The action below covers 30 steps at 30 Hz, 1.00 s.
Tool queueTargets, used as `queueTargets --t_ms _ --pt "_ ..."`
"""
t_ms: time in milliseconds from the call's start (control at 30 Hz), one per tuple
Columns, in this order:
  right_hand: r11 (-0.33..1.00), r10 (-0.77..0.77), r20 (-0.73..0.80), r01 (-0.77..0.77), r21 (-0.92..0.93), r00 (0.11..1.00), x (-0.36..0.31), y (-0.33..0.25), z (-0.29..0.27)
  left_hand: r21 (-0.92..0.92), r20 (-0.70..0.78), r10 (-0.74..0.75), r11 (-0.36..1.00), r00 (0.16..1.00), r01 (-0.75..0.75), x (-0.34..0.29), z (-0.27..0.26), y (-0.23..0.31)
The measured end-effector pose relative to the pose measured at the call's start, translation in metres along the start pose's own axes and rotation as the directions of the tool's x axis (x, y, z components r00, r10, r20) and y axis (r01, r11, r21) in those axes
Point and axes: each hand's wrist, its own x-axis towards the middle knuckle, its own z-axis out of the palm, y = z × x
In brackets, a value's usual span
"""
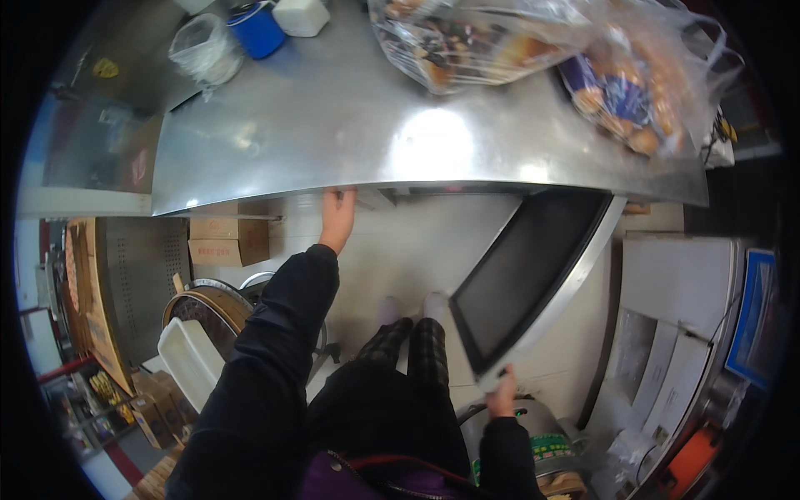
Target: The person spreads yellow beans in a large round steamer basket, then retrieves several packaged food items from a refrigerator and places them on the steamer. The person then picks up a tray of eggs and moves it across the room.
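A steel counter point(275, 158) spans the upper part of the view. My left hand point(337, 221) is at its front edge, fingers bent against the rim and their tips partly hidden. Below the counter's right half, a door point(525, 283) with a dark inner panel and a pale frame is swung out toward me. My right hand point(502, 396) grips the door's near corner, low on the right. What lies behind the door, under the counter, is mostly out of sight.
Bagged bread point(625, 92) and another filled plastic bag point(483, 42) lie on the counter, with a blue container point(256, 32) farther left. A cardboard box point(227, 242) and a white tub point(190, 362) are at left. A round metal appliance point(537, 437) stands near my right forearm; a white cabinet point(679, 275) is farther right.
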Motion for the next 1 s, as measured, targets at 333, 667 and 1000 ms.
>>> queueTargets --t_ms 333,667,1000 --pt "0.944 -0.298 -0.189 0.318 0.083 0.936 0.008 -0.039 -0.173 0.202 -0.136 -0.25 0.94 0.959 0.274 -0.126 -0.047 -0.014" --pt "0.848 0.23 0.151 -0.122 -0.515 0.961 0.059 0.077 0.0 -0.925 0.072 -0.887 0.111 0.455 0.363 -0.287 -0.123 -0.01" --pt "0.871 -0.016 0.2 0.112 -0.479 0.98 0.2 0.008 0.093 -0.208 -0.14 -0.824 0.567 0.549 0.797 -0.356 -0.066 -0.031"
